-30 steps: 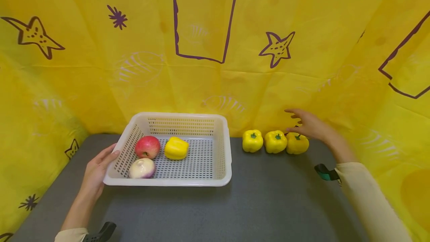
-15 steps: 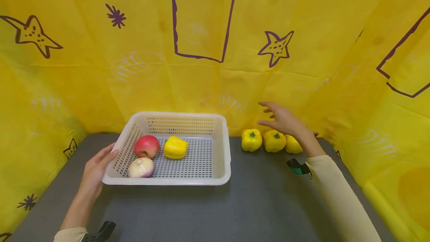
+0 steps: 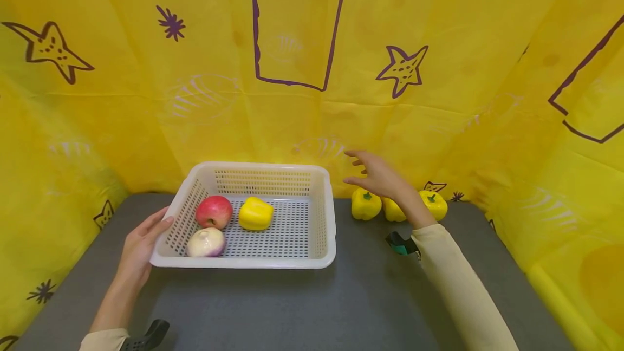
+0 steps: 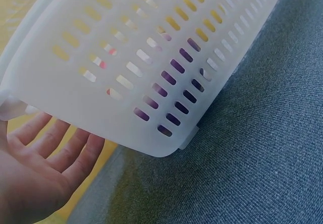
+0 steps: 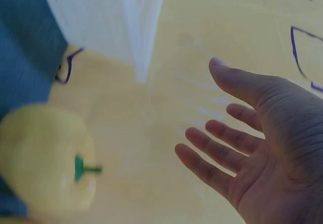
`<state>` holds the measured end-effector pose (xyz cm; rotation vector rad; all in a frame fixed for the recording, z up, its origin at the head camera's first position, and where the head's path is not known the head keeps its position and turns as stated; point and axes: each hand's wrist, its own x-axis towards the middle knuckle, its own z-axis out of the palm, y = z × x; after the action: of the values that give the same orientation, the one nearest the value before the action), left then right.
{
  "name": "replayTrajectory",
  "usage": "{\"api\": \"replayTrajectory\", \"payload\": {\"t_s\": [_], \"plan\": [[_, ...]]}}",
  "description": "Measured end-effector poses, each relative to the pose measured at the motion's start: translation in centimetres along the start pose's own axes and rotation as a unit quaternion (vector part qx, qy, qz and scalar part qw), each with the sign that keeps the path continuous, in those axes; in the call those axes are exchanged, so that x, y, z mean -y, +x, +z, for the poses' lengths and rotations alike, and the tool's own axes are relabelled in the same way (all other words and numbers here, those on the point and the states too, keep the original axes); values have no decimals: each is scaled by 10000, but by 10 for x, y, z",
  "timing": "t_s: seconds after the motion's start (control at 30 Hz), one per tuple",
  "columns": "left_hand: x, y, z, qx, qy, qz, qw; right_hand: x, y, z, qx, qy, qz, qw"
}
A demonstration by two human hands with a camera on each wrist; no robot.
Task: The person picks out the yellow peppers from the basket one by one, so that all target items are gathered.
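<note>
My left hand (image 3: 141, 245) holds the left rim of a white perforated plastic basket (image 3: 244, 263), thumb at the rim and the other fingers (image 4: 75, 153) beneath it. Inside lie a red apple (image 3: 214, 212), a round white vegetable with a purple underside (image 3: 206, 243) and a yellow bell pepper (image 3: 255, 214). My right hand (image 3: 377, 175) is in the air, fingers spread and holding nothing, above the left yellow bell pepper (image 3: 366, 205) of a row of three. The middle pepper (image 3: 392, 210) is partly hidden by the right wrist; the right pepper (image 3: 434, 205) shows beyond it.
A dark grey table (image 3: 273, 307) bears the basket and peppers. Behind and beside it hangs a yellow cloth (image 3: 302, 123) with purple star drawings. Each wrist wears a dark strap, such as the right strap (image 3: 402, 244).
My right hand has moved left from above the right pepper, past the middle one, to over the left pepper, uncovering the right pepper. The left hand and basket have stayed put.
</note>
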<state>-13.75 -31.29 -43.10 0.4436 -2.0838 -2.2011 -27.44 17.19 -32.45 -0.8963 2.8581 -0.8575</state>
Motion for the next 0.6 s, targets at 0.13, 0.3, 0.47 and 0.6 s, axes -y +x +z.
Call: {"api": "replayTrajectory", "payload": {"t_s": [0.13,0.3,0.47,0.6], "plan": [[-1,0,0,51,-31,11,10000,13,10,12,3,63,-129,9999],[-2,-1,1,17,10,-3,10000,26,23,28,127,88,-391,9991],[-2,-1,1,7,-10,-23,10000,42,32,46,358,-66,-497,9981],[-1,-2,1,1,-14,30,10000,57,40,63,669,-402,-573,9953]]}}
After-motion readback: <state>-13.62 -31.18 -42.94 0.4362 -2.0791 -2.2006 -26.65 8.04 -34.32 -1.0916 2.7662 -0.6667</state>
